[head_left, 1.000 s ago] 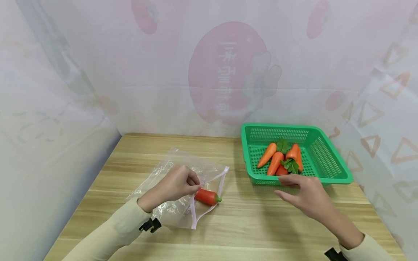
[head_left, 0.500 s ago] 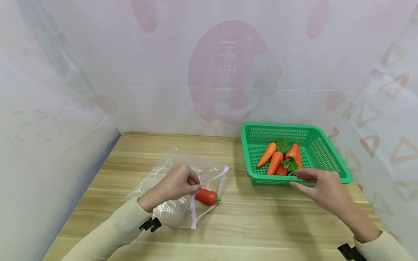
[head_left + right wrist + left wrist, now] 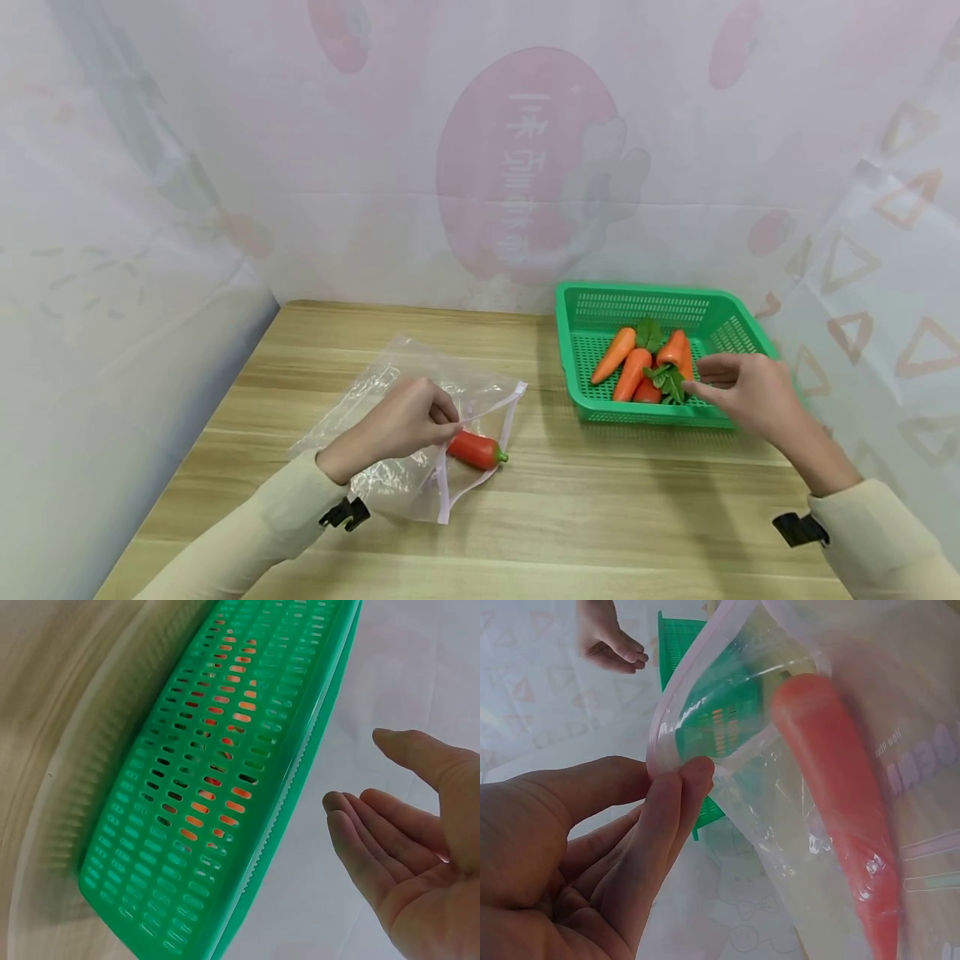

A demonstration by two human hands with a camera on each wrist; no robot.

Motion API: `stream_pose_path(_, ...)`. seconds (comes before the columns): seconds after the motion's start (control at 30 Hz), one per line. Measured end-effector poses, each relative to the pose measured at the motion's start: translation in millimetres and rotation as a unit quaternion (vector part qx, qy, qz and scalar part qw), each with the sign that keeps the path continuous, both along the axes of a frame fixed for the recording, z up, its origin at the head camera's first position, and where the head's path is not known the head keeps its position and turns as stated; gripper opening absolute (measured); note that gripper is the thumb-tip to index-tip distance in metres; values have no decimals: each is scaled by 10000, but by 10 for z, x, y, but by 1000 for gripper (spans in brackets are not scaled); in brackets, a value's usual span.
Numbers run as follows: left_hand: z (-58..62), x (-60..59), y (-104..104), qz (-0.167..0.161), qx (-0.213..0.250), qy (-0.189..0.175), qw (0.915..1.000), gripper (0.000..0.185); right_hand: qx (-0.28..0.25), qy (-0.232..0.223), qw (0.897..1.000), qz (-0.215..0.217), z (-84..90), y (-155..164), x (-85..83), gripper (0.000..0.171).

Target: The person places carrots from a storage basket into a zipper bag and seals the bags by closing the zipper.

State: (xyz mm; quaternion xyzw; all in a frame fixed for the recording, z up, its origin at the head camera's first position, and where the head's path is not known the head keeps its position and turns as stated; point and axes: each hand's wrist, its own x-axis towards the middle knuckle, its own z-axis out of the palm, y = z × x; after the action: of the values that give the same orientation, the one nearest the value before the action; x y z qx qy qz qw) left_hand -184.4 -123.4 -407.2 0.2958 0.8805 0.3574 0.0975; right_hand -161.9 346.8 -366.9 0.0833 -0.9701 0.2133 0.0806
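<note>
On the wooden tabletop (image 3: pixel 600 500), well left of the green basket (image 3: pixel 731 321), lies a clear zip bag (image 3: pixel 390 483). The left hand (image 3: pixel 405 425) pinches its pink-edged mouth between thumb and fingers, with a red-orange carrot (image 3: pixel 474 451) inside the opening. The basket holds a heap of carrots (image 3: pixel 633 371) with green tops. The right hand (image 3: pixel 750 392) hovers over the basket's near right part, fingers loosely apart and holding nothing, fingertips just beside the heap.

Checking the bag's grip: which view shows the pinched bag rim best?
The left wrist view: the left hand pinches the bag rim close up. The head view shows it small; the right wrist view, not at all.
</note>
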Motion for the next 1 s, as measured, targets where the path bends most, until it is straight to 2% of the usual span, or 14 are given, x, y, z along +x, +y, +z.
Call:
stream_pose_path(0.37,29,-9,-11,38,44,-72,10000,5,-33,-948,9935,-630,-38,113,-352,63)
stream_pose_path(0.57,39,-10,-18,55,33,-65,10000,5,-22,-1002,9903,-959,-167,120,-483,57)
stream_pose_path(0.8,30,-10,-18,65,14,-57,10000,5,-378,-1318,9812,-1362,-268,57,-594,46)
stream_pose_path(1.0,21,-14,-18,84,1,-13,10000,5,-460,-1209,9802,-1497,-348,13,-685,60)
